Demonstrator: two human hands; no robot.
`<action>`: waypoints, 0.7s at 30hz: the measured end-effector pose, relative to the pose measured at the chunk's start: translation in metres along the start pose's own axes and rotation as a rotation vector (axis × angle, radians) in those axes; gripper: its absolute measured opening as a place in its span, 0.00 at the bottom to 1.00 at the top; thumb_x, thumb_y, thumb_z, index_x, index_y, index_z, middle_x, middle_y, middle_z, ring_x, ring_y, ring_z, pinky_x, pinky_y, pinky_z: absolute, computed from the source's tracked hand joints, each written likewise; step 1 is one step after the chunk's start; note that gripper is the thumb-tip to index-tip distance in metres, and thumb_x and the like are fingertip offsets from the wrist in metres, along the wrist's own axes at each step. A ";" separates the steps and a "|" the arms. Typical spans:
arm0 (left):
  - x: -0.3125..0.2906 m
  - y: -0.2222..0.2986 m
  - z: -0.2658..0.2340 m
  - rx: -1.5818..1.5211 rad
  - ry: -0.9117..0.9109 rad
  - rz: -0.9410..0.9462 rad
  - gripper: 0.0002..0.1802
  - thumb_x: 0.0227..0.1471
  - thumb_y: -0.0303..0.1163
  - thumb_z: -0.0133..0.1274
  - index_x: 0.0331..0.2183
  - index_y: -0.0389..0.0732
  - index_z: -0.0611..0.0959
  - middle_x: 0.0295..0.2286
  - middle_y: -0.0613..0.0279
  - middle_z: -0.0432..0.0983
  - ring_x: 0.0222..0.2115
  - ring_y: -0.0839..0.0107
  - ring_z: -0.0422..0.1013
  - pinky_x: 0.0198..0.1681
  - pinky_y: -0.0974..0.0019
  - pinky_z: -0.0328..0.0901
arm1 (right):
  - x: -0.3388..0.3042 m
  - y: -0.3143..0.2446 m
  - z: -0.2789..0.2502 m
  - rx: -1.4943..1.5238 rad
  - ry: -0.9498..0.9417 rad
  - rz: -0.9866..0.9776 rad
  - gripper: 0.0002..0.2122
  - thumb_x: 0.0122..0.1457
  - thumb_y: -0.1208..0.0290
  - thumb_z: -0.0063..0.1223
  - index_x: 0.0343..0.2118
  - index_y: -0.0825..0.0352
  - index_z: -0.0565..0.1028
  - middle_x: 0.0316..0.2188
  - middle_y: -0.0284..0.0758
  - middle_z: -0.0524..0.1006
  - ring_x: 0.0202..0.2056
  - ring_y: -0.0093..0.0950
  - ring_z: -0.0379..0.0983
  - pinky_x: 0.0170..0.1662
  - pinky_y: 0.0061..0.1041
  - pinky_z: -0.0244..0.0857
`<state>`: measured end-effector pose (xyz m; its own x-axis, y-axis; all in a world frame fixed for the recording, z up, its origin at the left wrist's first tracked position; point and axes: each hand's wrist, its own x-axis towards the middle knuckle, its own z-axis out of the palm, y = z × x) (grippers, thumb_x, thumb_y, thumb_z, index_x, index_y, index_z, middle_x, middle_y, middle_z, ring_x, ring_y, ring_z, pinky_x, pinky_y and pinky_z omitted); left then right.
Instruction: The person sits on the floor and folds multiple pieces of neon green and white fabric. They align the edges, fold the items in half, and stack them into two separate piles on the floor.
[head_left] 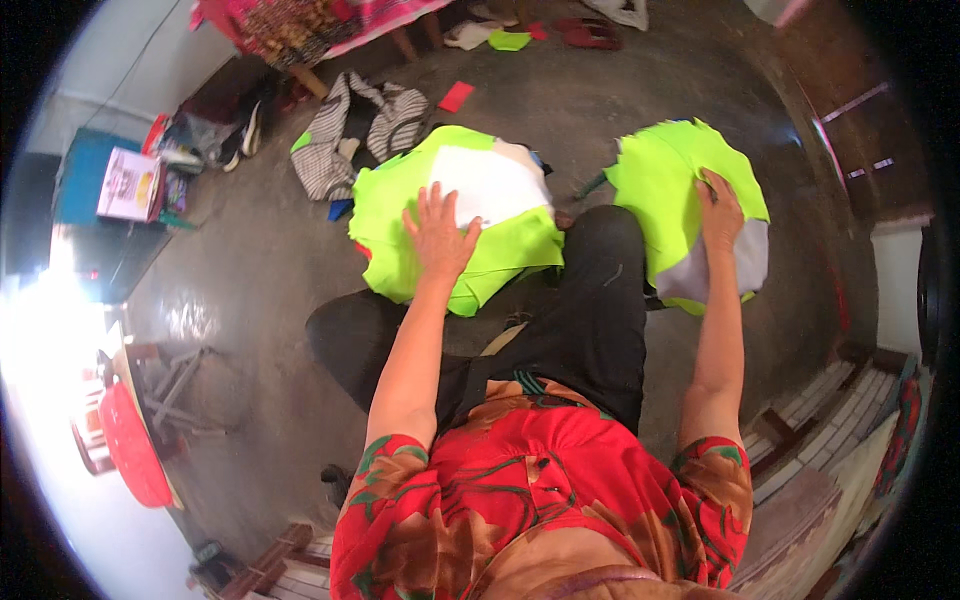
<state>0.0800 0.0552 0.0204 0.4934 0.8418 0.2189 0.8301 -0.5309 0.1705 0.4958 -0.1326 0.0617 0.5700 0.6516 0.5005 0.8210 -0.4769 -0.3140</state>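
Floor (pixel 250 350), dark and smooth, surrounds both hands in the head view. Left hand (pixel 440 235) lies splayed on a lime-and-white fabric pile (pixel 395 205); right hand (pixel 722 215), fingers bent, rests on a lime-and-grey pile (pixel 655 185), its grip unclear. Far left of both, a pale packet (pixel 128 184) bears illegible print.

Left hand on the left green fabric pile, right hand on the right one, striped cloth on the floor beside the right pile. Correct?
No: the head view shows the striped cloth on the floor beside the left pile, not the right pile. Left hand and right hand are as stated.
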 end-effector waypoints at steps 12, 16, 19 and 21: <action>-0.010 -0.005 0.022 -0.036 0.001 -0.064 0.32 0.50 0.54 0.42 0.53 0.50 0.65 0.58 0.61 0.52 0.60 0.60 0.45 0.59 0.41 0.36 | 0.004 0.017 0.007 -0.008 0.035 0.106 0.08 0.56 0.65 0.52 0.37 0.60 0.76 0.34 0.29 0.78 0.35 0.28 0.74 0.38 0.25 0.66; -0.010 -0.005 0.022 -0.063 0.010 -0.076 0.32 0.49 0.55 0.43 0.53 0.50 0.66 0.58 0.61 0.52 0.60 0.61 0.45 0.59 0.41 0.36 | 0.026 0.025 -0.014 0.483 0.055 0.321 0.09 0.59 0.69 0.49 0.34 0.71 0.73 0.28 0.27 0.71 0.30 0.17 0.64 0.36 0.18 0.60; -0.011 -0.007 0.023 -0.055 0.014 -0.094 0.32 0.49 0.55 0.43 0.53 0.50 0.66 0.57 0.61 0.53 0.60 0.61 0.45 0.60 0.41 0.36 | 0.048 -0.017 -0.038 0.685 0.144 0.334 0.09 0.61 0.69 0.47 0.35 0.71 0.72 0.29 0.28 0.72 0.30 0.17 0.65 0.34 0.17 0.60; -0.011 -0.007 0.022 -0.064 0.024 -0.102 0.32 0.49 0.55 0.44 0.53 0.49 0.67 0.57 0.62 0.53 0.60 0.61 0.45 0.60 0.41 0.35 | 0.052 -0.081 -0.054 1.009 0.038 0.400 0.08 0.62 0.69 0.44 0.35 0.69 0.70 0.30 0.30 0.74 0.31 0.18 0.68 0.35 0.18 0.63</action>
<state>0.0746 0.0520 -0.0045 0.4005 0.8894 0.2204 0.8568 -0.4488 0.2540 0.4574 -0.0924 0.1569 0.8152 0.5300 0.2334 0.2351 0.0656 -0.9698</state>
